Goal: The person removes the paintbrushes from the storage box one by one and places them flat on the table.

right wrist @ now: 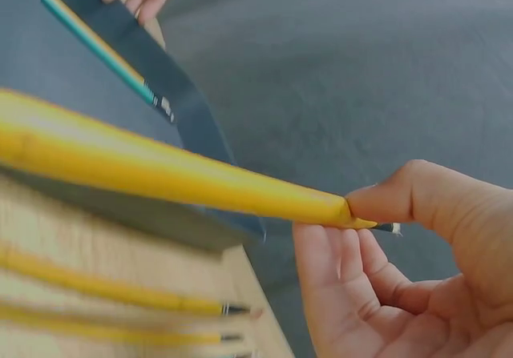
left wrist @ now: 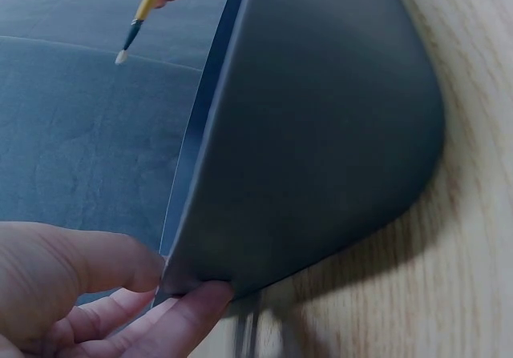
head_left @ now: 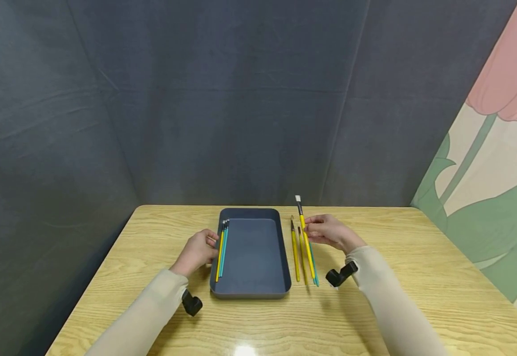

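My right hand (head_left: 329, 231) pinches a yellow paintbrush (head_left: 308, 249) with white bristles between thumb and fingers. Its bristle end points away from me, and it is raised above the table just right of a dark grey tray (head_left: 254, 257). At the tray's left wall, my left hand (head_left: 199, 250) grips the rim; the left wrist view shows the thumb (left wrist: 120, 263) on one side and fingers on the other. Along the tray's left inside lie a yellow brush (head_left: 219, 257) and turquoise brushes (head_left: 225, 249), bristles toward the far end.
Right of the tray, a yellow brush (head_left: 295, 254) and a thinner yellow brush (head_left: 303, 254) lie on the wooden table (head_left: 151, 257). A turquoise brush handle (head_left: 315, 274) shows partly behind the held brush. A dark cloth partition (head_left: 240, 123) rises behind the table.
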The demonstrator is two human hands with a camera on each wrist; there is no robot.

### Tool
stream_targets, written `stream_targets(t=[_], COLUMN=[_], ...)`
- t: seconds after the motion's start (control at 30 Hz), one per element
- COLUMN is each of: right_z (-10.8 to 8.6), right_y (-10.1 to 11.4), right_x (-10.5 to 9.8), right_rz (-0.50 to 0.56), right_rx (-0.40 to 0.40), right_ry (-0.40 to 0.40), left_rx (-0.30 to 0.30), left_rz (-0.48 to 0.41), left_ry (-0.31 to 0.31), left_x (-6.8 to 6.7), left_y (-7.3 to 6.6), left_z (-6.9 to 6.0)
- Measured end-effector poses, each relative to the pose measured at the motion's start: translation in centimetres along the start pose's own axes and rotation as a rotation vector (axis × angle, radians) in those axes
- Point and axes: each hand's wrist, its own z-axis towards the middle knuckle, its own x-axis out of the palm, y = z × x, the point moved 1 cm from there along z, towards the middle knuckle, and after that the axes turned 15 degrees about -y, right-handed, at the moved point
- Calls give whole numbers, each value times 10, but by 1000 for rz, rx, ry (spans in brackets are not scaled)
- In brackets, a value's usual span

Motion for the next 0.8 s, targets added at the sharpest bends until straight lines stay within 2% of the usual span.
stream_targets(t=[0.37,0.8], right_z=[7,20], right_y=[-36,-51], right_x=[-19,-26], right_rz=[41,-1], right_rx=[57,135], right_ry=[-59,-106], left_rx=[7,-8], left_rz=[19,18], left_ry=[-9,-6], left_x=[0,-1], left_y=[-1,-2], left_z=[-1,-1])
